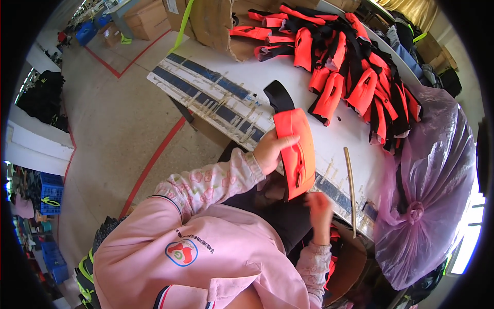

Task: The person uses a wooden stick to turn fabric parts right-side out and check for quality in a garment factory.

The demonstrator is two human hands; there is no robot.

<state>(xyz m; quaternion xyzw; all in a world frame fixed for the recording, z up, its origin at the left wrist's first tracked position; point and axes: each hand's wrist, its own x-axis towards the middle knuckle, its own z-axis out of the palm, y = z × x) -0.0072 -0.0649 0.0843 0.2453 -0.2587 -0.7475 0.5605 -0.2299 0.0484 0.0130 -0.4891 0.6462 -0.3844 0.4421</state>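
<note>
My left hand is closed around the side of a bright orange zip pouch, its thumb lying across the front. A black strap sticks out from the pouch's upper end. The pouch is held upright over the near edge of the white table, and a dark zip runs down its face. Just below the pouch's lower right corner is my right hand, blurred by motion, so its fingers are unclear. On the table beyond lies a heap of similar orange and black pouches.
A tied translucent purple plastic bag, well filled, stands at the right. A thin tan strip lies across the taped table edge. Below it, an open cardboard box holds more orange pieces. Another carton stands behind the table.
</note>
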